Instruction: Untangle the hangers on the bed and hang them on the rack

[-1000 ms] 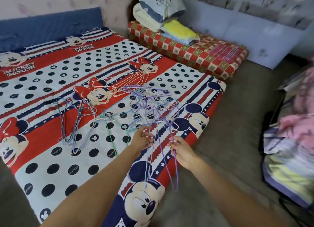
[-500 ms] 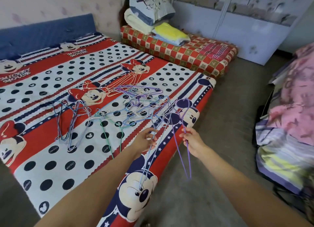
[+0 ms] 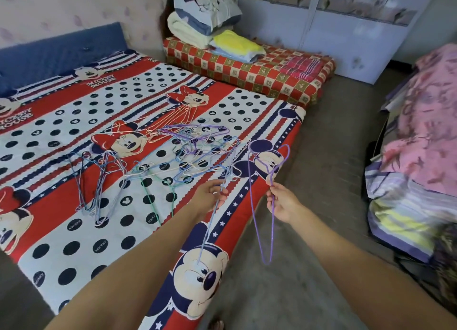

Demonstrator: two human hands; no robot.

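Across the left and centre of the frame lies the bed (image 3: 61, 233), its cover printed with cartoon mice, black dots and red and navy stripes, and a blue headboard (image 3: 57, 55) stands against the wall at upper left. Behind it, at upper centre, a lower mattress (image 3: 259, 75) in a red and cream check carries a stack of folded bedding (image 3: 205, 25) with a pillow on top. Pale cupboard doors (image 3: 346, 33) fill the upper right, and a heap of pink and striped fabric (image 3: 420, 144) sits at the right edge.

On the middle of the bed a tangle of hangers (image 3: 193, 151) in purple, blue, green and cream wire spreads out, with orange ones just above it. A smaller bunch of hangers (image 3: 99, 181) lies apart from it to the left.

Near lower centre, the left hand (image 3: 210, 196) pinches a light blue hanger (image 3: 210, 228) between curled fingers; the wire's upper end meets the edge of the tangle and its lower end hangs over the bed's corner. Just right of it, past the bed's edge and above the floor, the right hand (image 3: 282, 203) grips a purple hanger (image 3: 268, 179) by its neck, free of the pile, the frame dangling below the fist.
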